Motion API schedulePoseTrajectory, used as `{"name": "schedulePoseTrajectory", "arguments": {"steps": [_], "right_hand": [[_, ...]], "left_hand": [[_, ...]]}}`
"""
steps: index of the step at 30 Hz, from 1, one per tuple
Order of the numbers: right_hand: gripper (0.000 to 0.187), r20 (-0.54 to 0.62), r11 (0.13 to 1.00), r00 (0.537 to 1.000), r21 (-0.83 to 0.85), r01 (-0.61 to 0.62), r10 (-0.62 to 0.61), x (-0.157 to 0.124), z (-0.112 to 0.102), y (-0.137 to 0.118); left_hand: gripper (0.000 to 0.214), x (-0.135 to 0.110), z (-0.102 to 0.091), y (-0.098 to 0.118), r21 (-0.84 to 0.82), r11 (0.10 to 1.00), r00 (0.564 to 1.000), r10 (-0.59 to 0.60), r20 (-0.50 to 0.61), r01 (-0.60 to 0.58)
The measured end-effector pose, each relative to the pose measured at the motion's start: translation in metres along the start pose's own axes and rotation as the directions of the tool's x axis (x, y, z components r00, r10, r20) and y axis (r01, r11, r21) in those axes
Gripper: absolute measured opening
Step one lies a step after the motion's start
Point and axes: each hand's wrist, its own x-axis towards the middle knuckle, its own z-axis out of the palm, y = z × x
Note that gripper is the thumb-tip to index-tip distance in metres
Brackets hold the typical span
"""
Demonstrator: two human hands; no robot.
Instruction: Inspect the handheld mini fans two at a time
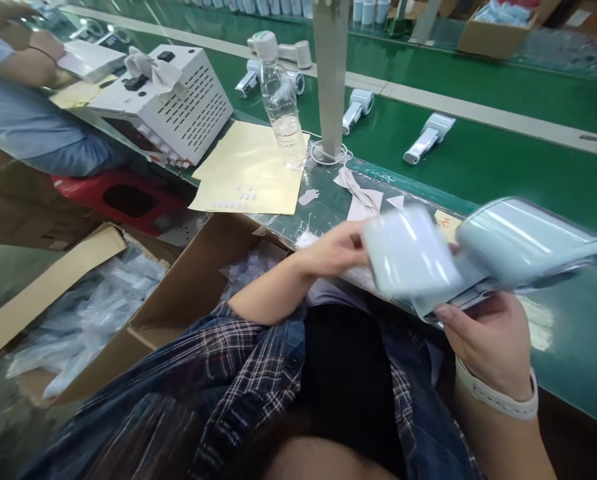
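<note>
In front of my body I hold a pale-blue handheld appliance with a glossy rounded head, smeared by motion. My right hand, with a white watch band at its wrist, is closed round the appliance's lower part from below. My left hand pinches the left edge of a glossy pale-blue piece, which is also blurred. This piece overlaps the appliance's narrow part; I cannot tell whether the two are joined. Below my left forearm, small clear plastic bags lie in a cardboard box.
Similar pale-blue appliances lie on the green conveyor beyond a metal post. A clear bottle stands on yellow sheets, beside a white vented machine. Another person's arm is at far left.
</note>
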Motion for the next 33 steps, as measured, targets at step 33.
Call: {"name": "schedulePoseTrajectory", "arguments": {"steps": [33], "right_hand": [[0.030,0.003,0.904,0.980,0.387,-0.184,0.198,0.001,0.017,0.005]], "left_hand": [[0.051,0.001,0.011,-0.028,-0.161,0.987,0.989,0.030,0.143,-0.007]]}}
